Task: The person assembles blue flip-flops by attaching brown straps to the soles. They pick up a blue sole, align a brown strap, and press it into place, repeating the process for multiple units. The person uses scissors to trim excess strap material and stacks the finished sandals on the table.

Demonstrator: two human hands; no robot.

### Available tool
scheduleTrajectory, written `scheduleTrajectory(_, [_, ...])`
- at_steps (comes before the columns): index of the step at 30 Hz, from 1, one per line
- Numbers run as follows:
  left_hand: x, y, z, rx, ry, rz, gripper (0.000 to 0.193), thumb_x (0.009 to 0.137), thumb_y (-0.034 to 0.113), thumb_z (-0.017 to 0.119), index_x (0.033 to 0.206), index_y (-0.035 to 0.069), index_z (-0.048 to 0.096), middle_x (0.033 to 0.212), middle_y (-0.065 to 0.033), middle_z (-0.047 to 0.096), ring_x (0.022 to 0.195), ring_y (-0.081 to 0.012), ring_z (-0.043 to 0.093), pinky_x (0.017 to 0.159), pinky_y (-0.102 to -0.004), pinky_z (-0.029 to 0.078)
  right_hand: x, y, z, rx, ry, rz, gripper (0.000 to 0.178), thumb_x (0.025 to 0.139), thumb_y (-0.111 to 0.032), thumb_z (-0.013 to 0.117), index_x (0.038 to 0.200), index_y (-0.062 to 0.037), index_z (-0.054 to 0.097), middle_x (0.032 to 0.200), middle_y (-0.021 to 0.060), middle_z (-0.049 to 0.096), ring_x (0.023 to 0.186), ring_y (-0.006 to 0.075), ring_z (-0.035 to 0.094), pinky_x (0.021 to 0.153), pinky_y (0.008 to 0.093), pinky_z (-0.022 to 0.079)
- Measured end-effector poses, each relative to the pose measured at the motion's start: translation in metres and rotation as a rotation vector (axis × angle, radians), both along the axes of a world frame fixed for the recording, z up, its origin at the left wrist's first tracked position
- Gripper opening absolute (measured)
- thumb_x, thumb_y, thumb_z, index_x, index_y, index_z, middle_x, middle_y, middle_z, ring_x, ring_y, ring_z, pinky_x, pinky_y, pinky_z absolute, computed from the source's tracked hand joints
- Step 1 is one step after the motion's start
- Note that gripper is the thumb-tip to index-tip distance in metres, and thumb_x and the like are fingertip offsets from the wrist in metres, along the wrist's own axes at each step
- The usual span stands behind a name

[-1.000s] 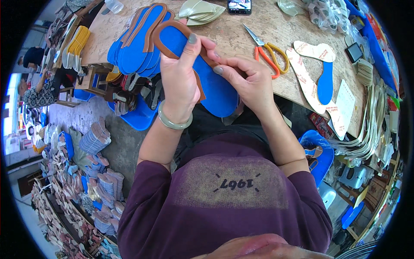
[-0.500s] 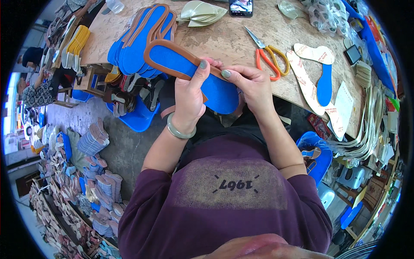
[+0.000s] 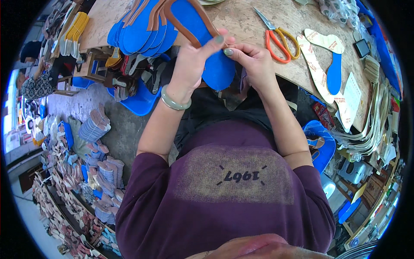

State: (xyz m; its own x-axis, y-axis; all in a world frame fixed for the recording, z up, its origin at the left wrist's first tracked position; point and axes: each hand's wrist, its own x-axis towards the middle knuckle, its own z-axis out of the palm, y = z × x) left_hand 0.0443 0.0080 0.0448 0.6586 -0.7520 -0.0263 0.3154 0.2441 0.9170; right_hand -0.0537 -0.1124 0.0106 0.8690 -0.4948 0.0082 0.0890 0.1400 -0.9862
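Note:
A blue insole (image 3: 218,73) with a brown strip along the rim of one end is held between my two hands, over the table's front edge. My left hand (image 3: 194,64) is closed round its left side, thumb on top. With thumb and fingertips, my right hand (image 3: 254,64) pinches the right edge, where the brown strip (image 3: 206,19) ends. Just past the insole, at the left, lies a fanned pile of similar blue insoles (image 3: 144,36) with brown edging. Scissors (image 3: 280,43) with one orange and one yellow handle rest on the table, beyond my right hand.
White printed backing pieces (image 3: 317,71), a small blue insole (image 3: 334,77) and a paper sheet (image 3: 352,97) lie on the table (image 3: 241,17) at right. Yellow insoles (image 3: 74,32) are stacked at far left. Blue bins (image 3: 142,101) stand below. A person (image 3: 39,84) is at far left.
Both hands and the insole have shifted away from my body, and the insole has turned more upright in view. The view has moved slightly; the hands keep their hold.

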Motion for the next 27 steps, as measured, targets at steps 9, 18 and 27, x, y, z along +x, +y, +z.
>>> scheduleTrajectory(9, [0.005,0.019,-0.029,0.051,0.206,-0.112,0.028,0.091,0.012,0.058,0.115,-0.001,0.052,0.101,-0.016,0.064,0.097,-0.0264,0.064,0.082,-0.0391,0.055,-0.013,-0.024,0.001,0.29,0.076,0.263,0.032,0.087,-0.013,0.063,0.117,-0.0018,0.059,0.081,-0.0012,0.064,0.065,0.0032,0.049,0.057,0.0175,0.039])
scheduleTrajectory(18, [-0.002,0.005,-0.027,0.186,0.354,-0.255,0.03,0.09,0.012,0.059,0.117,0.0,0.052,0.102,-0.0167,0.064,0.1,-0.0312,0.064,0.082,-0.0415,0.055,-0.034,-0.108,0.004,-1.165,0.312,-0.213,0.048,0.083,-0.02,0.067,0.127,-0.0118,0.053,0.08,0.0049,0.061,0.078,0.0169,0.06,0.071,0.0291,0.047])
scheduleTrajectory(27, [-0.019,0.0,-0.031,0.175,0.132,-0.158,0.032,0.09,0.009,0.057,0.12,-0.002,0.049,0.103,-0.0158,0.064,0.099,-0.0256,0.063,0.086,-0.036,0.051,-0.033,-0.141,0.003,-1.12,0.628,0.026,0.051,0.081,-0.019,0.063,0.13,-0.013,0.051,0.074,0.0057,0.059,0.068,0.0148,0.058,0.066,0.0275,0.048])
